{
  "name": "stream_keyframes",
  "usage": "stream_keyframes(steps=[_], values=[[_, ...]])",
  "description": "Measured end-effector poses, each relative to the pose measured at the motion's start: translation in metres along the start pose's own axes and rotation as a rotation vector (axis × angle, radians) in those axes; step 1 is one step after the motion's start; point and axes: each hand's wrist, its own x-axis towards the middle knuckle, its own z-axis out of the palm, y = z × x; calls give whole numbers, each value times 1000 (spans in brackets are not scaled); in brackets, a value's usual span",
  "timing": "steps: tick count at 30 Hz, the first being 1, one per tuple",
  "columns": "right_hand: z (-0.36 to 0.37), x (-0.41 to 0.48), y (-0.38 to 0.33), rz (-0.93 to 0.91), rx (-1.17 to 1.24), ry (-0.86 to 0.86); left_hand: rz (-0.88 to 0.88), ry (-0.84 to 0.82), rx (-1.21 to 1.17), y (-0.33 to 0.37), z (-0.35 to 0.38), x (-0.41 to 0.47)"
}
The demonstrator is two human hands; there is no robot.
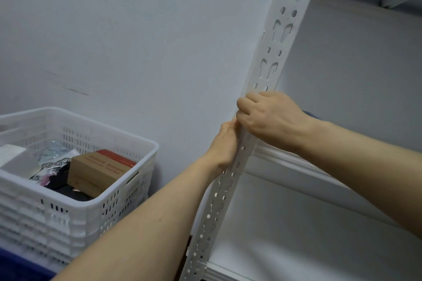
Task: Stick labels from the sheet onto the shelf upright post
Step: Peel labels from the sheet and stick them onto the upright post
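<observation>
The white shelf upright post (277,48), punched with keyhole slots and round holes, slants from the top right down to the bottom centre. My left hand (225,143) wraps around the post's left edge from behind, with its fingertips hidden. Just above it, my right hand (271,118) lies across the front of the post, fingers curled over the left edge and touching the left hand. Whatever sits under the fingers is hidden. No label or label sheet shows anywhere in view.
A white slotted plastic crate (127,191) stands at the lower left, holding a brown cardboard box (98,170) and packets. White shelf boards (296,162) run to the right of the post. A pale wall (137,41) lies behind. A dark blue edge (309,113) peeks out behind my right wrist.
</observation>
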Motion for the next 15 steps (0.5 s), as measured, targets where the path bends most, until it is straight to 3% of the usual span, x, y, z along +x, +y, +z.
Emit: stream_keyframes(steps=[3, 8, 15], values=[[1, -5, 0, -32, -52, 32, -24, 14, -7, 0, 1, 1], [0, 1, -12, 33, -114, -75, -5, 9, -1, 2, 2, -3], [0, 1, -14, 127, -3, -147, -40, 37, -3, 2, 2, -3]])
